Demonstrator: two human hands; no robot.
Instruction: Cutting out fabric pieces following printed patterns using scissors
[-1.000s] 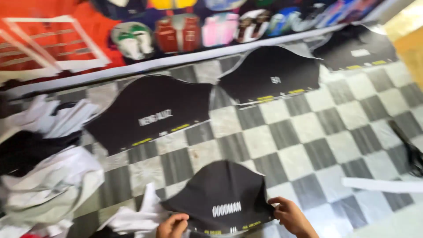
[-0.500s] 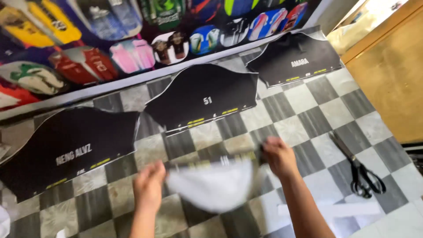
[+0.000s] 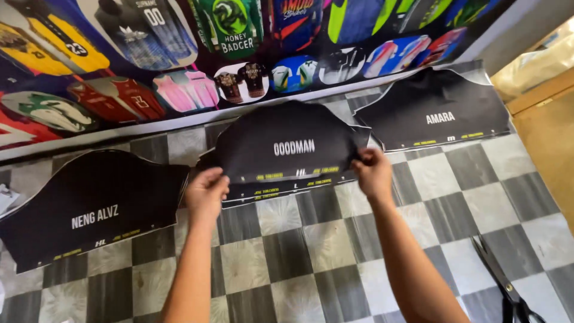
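A black jersey-shaped panel (image 3: pixel 287 143) with white lettering and a yellow strip along its lower edge is held over another black panel lying on the checkered floor (image 3: pixel 311 251). My left hand (image 3: pixel 206 191) grips its lower left corner. My right hand (image 3: pixel 372 170) grips its lower right corner. Both arms reach forward from the bottom of the view. A strip of the lower panel's edge shows just under the held one.
A second black panel (image 3: pixel 89 206) lies at the left and a third (image 3: pixel 439 113) at the right. Black scissors (image 3: pixel 505 284) lie at the lower right. A poster of colourful jerseys (image 3: pixel 179 54) lines the wall. A wooden board (image 3: pixel 547 143) stands at the right.
Both hands lifted the black panel off the near floor, carried it forward with its pale back showing, and now hold it face up over the middle panel. The view shifted towards the wall.
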